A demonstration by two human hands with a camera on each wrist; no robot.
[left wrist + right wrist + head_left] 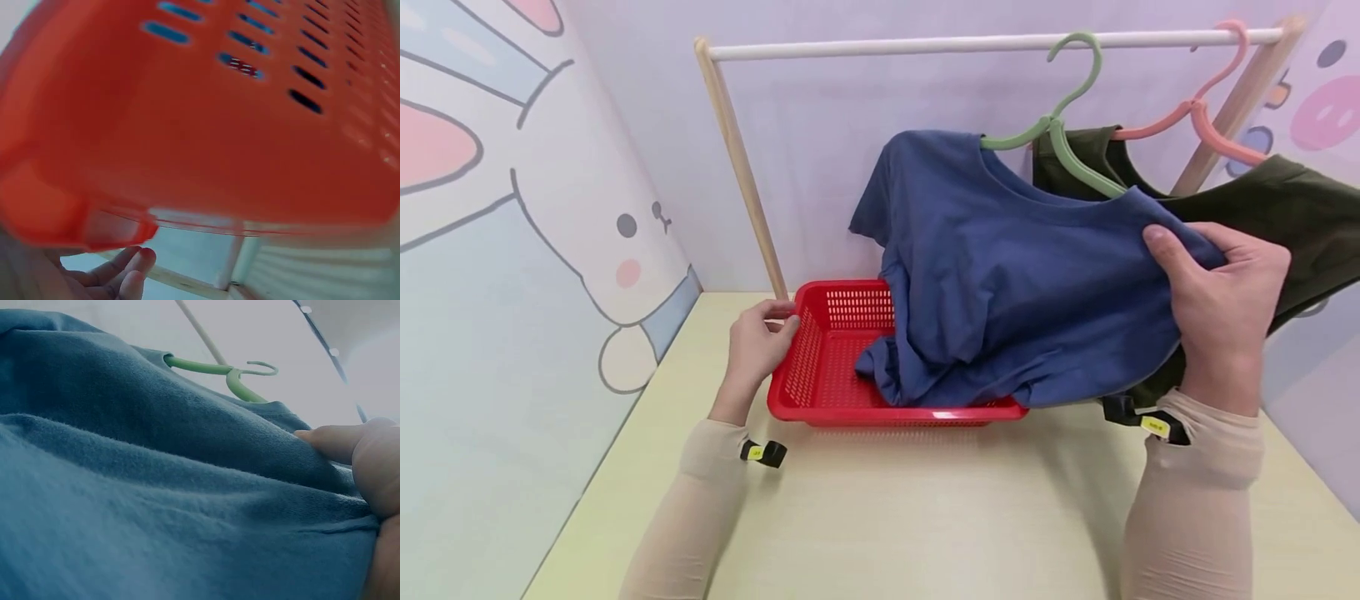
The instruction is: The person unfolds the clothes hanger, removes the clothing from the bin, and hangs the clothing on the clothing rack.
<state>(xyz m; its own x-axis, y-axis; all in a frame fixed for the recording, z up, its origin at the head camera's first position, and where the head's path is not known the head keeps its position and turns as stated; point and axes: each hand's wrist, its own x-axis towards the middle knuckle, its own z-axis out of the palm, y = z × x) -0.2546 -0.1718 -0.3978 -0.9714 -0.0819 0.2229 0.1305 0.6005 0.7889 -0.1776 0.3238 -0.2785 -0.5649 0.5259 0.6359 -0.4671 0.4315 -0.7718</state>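
Note:
In the head view, my right hand (1232, 292) pinches a blue T-shirt (1030, 275) near its right shoulder, thumb on the front. A green hanger (1078, 162) shows through the neck opening, its hook overlapping the white bar in this view. The shirt's lower part bunches into a red plastic basket (786, 414). My left hand (756, 354) grips the left rim of the basket near its back corner. The left wrist view shows the basket's slotted wall (156, 137) up close, with fingertips (145, 259) by the rim. Blue cloth (187, 506) fills most of the right wrist view.
A rack with a white bar (880, 47) and wooden posts (741, 167) stands along the back wall. A dark green shirt (1300, 217) on a pink hanger (1225, 142) hangs at its right end, partly behind the blue one. Pale tabletop (925, 517) lies in front of the basket.

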